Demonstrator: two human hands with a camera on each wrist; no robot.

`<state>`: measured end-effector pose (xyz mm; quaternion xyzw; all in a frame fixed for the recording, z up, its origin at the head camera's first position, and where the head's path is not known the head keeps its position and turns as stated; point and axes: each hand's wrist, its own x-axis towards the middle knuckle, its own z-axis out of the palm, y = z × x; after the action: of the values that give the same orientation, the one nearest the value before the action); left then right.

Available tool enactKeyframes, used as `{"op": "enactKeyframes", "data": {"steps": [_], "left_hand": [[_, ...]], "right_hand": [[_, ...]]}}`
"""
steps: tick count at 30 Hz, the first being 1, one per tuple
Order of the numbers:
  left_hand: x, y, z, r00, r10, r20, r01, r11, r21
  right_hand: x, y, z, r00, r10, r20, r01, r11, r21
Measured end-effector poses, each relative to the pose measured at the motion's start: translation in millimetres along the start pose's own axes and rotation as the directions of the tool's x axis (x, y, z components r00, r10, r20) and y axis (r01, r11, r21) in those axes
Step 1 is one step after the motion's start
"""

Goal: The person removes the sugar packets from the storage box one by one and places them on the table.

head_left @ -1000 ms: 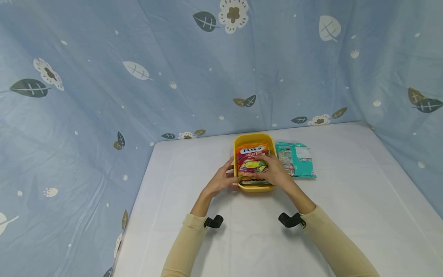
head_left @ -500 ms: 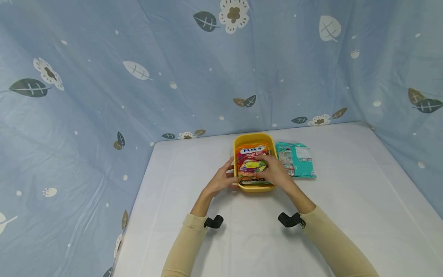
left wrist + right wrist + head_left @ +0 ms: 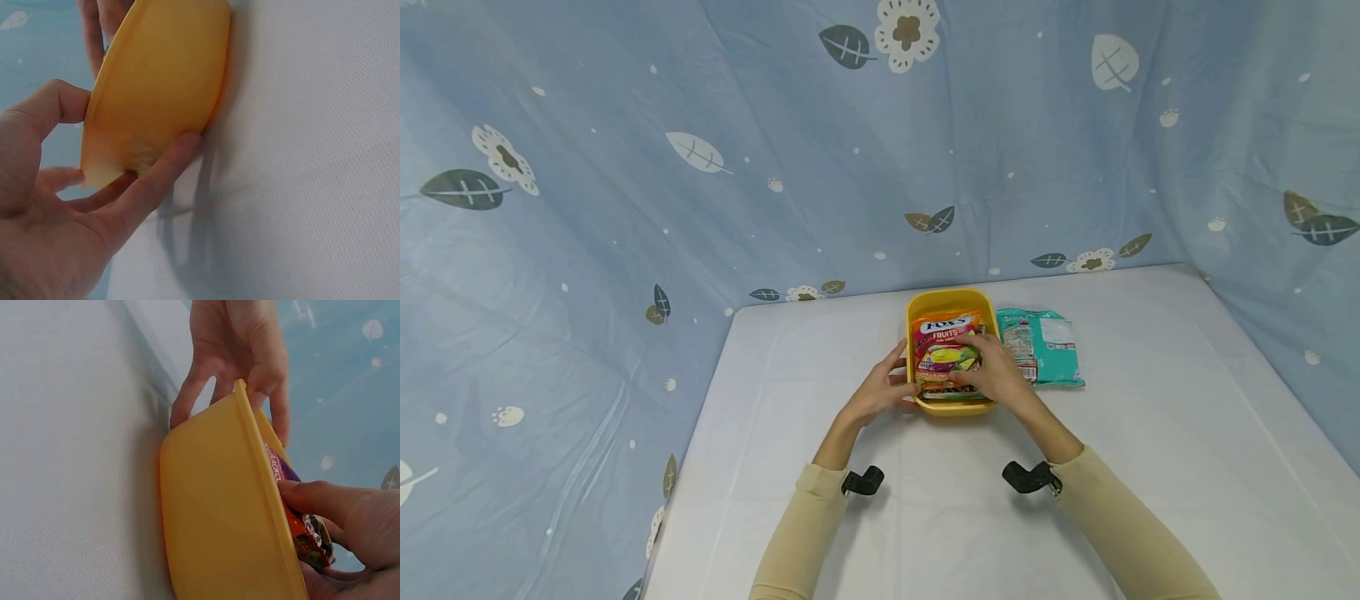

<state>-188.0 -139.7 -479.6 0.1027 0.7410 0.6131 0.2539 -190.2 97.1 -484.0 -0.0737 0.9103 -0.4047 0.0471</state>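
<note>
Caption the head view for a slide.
Left hand holds a yellow container on a white table; right hand touches the Fox's Fruits bag inside; teal packet lies alongside.

Curtained table space; whether it stands in a home, lab or other building cannot be told. Blue cloth (image 3: pixel 820 108), printed with leaves (image 3: pixel 694 152), flowers (image 3: pixel 907 33) and paw prints (image 3: pixel 510 417), hangs behind the table (image 3: pixel 940 525) and along its left and right sides, screening off the surroundings. The table is covered in white, finely textured material. Black devices (image 3: pixel 867 481) at both cuffs (image 3: pixel 822 481) suggest a recording set-up.
</note>
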Motion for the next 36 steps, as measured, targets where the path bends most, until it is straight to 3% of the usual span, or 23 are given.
{"op": "enactKeyframes", "data": {"steps": [27, 36], "left_hand": [[-0.1, 0.9, 0.0, 1.000, -0.005, 0.008, 0.005, 1.000, -0.006], [13.2, -24.6, -1.8, 1.000, 0.001, -0.026, -0.001, 1.000, 0.006]], "right_hand": [[1.7, -0.3, -0.2, 1.000, -0.001, -0.017, 0.001, 1.000, 0.002], [2.6, 1.5, 1.0, 1.000, -0.016, -0.018, 0.015, 1.000, -0.006]]}}
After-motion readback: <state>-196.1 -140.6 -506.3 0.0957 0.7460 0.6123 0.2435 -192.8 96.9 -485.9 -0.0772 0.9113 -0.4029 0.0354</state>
